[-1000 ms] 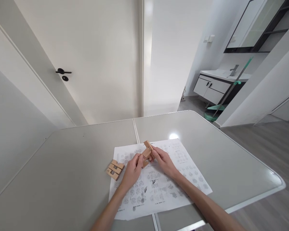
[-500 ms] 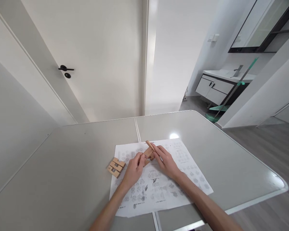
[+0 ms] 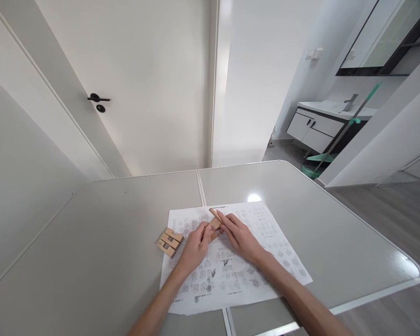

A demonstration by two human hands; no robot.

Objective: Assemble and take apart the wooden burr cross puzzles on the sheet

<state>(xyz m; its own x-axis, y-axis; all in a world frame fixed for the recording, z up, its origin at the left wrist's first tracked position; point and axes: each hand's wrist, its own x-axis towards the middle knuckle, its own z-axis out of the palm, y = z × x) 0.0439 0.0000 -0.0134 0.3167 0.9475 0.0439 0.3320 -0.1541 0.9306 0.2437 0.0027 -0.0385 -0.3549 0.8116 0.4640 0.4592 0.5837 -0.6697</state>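
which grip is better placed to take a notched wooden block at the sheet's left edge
Likely the left grip: it is closer to the notched wooden blocks, with the right grip farther across the printed sheet. Both hold wooden pieces, though.

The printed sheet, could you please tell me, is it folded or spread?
Spread: the sheet lies open across the table, its printing showing.

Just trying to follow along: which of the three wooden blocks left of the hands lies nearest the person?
The lowest block in the picture; the middle block and upper block lie farther away.
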